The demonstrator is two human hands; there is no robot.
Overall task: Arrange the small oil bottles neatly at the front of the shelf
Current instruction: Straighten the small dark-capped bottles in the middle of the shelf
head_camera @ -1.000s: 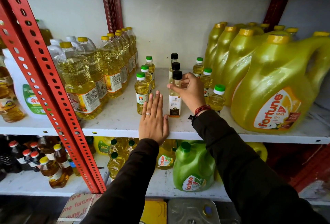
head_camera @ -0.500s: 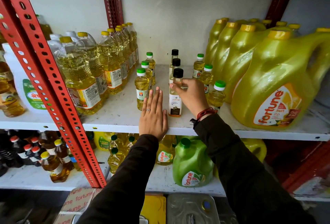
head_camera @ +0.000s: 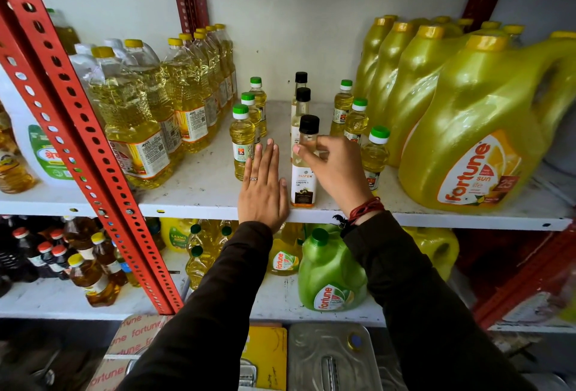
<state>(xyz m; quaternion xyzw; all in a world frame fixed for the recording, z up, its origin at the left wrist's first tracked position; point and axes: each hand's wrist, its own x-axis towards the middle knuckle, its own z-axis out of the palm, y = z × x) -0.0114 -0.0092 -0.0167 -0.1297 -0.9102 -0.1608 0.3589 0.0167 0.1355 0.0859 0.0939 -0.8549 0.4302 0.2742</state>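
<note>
Three rows of small oil bottles stand on the white shelf [head_camera: 199,200]. On the left are green-capped yellow bottles, the front one [head_camera: 241,141] beside my left hand. In the middle are black-capped coconut oil bottles, the front one [head_camera: 304,185] near the shelf's edge. On the right are more green-capped bottles, the front one [head_camera: 375,154] behind my right wrist. My left hand [head_camera: 263,191] lies flat on the shelf's front edge, fingers straight, holding nothing. My right hand [head_camera: 333,166] grips the neck of the front coconut oil bottle.
Large clear oil bottles [head_camera: 134,129] line the shelf's left side, and big yellow Fortune jugs [head_camera: 480,141] fill the right. A red perforated post [head_camera: 78,129] slants across the left. The lower shelf holds a green jug [head_camera: 330,278] and several bottles.
My right hand has shifted from the bottle's side up to its neck, closing the fingers around it. The left hand stays flat on the shelf's edge.
</note>
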